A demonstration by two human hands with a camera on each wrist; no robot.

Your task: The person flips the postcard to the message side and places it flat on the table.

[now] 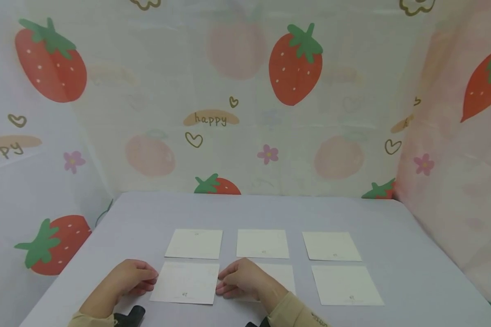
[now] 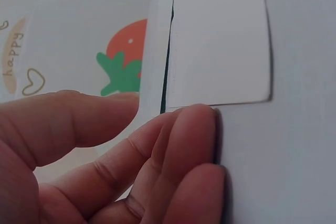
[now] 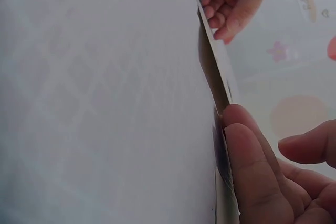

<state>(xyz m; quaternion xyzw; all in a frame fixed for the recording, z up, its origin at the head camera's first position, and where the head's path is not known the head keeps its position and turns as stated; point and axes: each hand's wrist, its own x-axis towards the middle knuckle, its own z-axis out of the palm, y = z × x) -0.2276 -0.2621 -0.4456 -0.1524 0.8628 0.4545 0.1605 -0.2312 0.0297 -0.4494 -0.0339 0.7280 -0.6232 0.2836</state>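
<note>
A white card with a small dark mark near its lower edge lies at the front left of the table, between both hands. At its left edge is my left hand; in the left wrist view the fingertips lie by the short edge of a card, and the thumb stands apart. My right hand is by the right edge, over part of the middle front card. In the right wrist view its fingers touch the rim of a card, whose near side looks slightly raised. The thumb is apart from them.
A back row holds a left card, a middle card and a right card. Another card lies front right. The table is bounded by printed fabric walls behind and at the sides.
</note>
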